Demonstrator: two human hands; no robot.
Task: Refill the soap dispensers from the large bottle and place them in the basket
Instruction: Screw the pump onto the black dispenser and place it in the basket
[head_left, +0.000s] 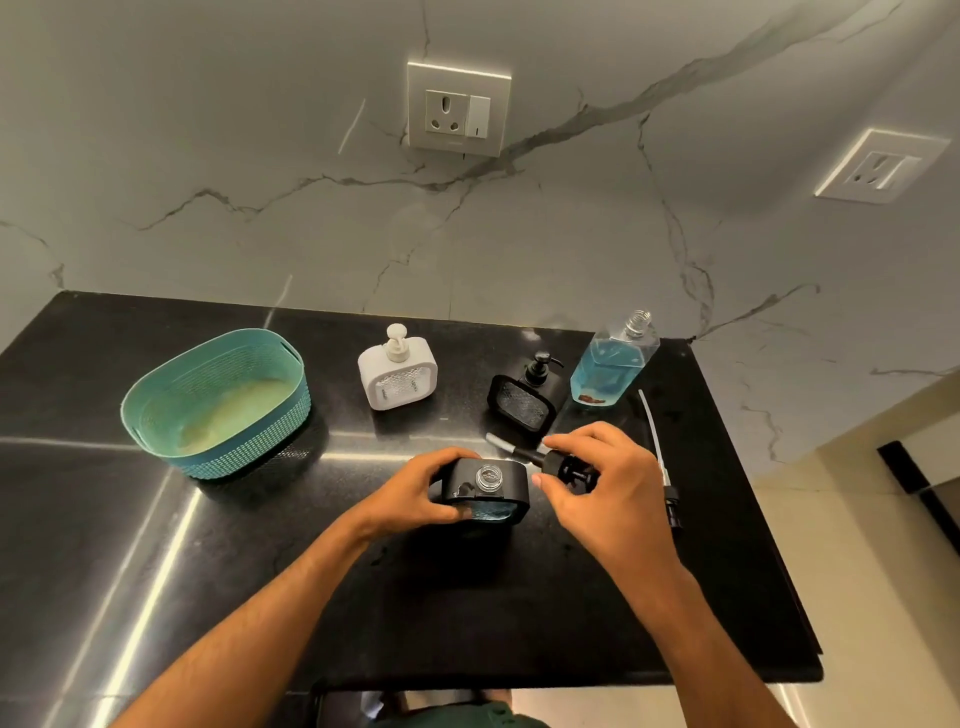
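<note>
A black soap dispenser (493, 480) with its neck uncapped stands near the middle of the black counter, and my left hand (415, 493) grips its left side. My right hand (597, 478) holds that dispenser's black pump head (563, 466), its tube pointing left above the counter. The large clear bottle (613, 364) with blue liquid stands uncapped at the back right. A white dispenser (397, 371) and a second black dispenser (524, 397) stand behind with pumps on. The teal basket (156, 410) sits at the left with no dispenser in it.
The large bottle's own pump with its long tube (660, 457) lies on the counter to the right of my right hand. The counter's right edge (753, 493) drops to a tiled floor. A marble wall with two sockets rises behind.
</note>
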